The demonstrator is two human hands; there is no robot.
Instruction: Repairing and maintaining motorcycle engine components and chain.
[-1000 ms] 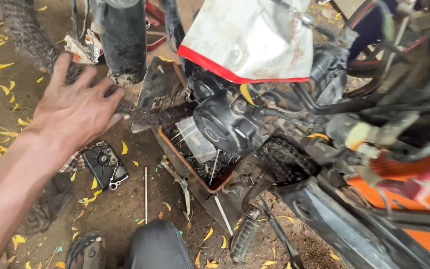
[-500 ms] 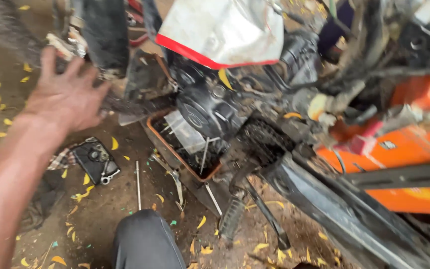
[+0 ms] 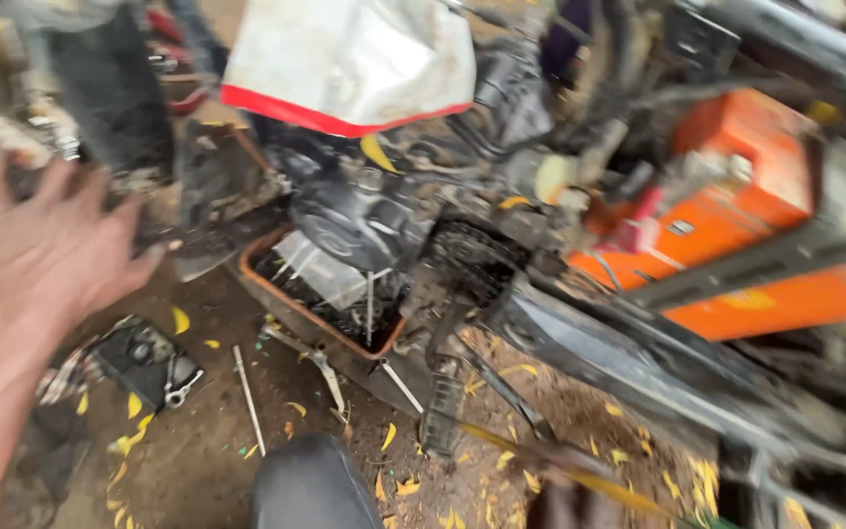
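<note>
**Open left hand beside a stripped motorcycle engine**

The left hand [image 3: 46, 250] is spread open with its fingers apart, gripping nothing, at the left edge of the view. It hovers in front of dark, greasy parts near the black tyre [image 3: 115, 93]; the blur makes it impossible to tell whether the fingertips touch them. The right hand is not in view.

One container shows: a shallow, rust-orange tray [image 3: 320, 318] standing on the dirt ground [image 3: 208, 441] directly under the black engine [image 3: 354, 220]. It holds dark, oily parts and a pale, shiny piece; what they are exactly is too blurred to tell. One thin metal rod stands upright at the tray's right end.

The engine sits in the middle, below a white and red tank [image 3: 350, 59], with one orange body panel [image 3: 736, 225] to its right and a black frame bar running down towards the lower right.

On the ground lie one small black flat part [image 3: 139, 358] just below the hand, one long thin rod [image 3: 249, 400] right of it, and one bent metal tool [image 3: 330, 377] close to the tray's near wall. Many yellow leaves are scattered about, too many to count. One dark knee [image 3: 310, 485] rises at the bottom edge.
</note>
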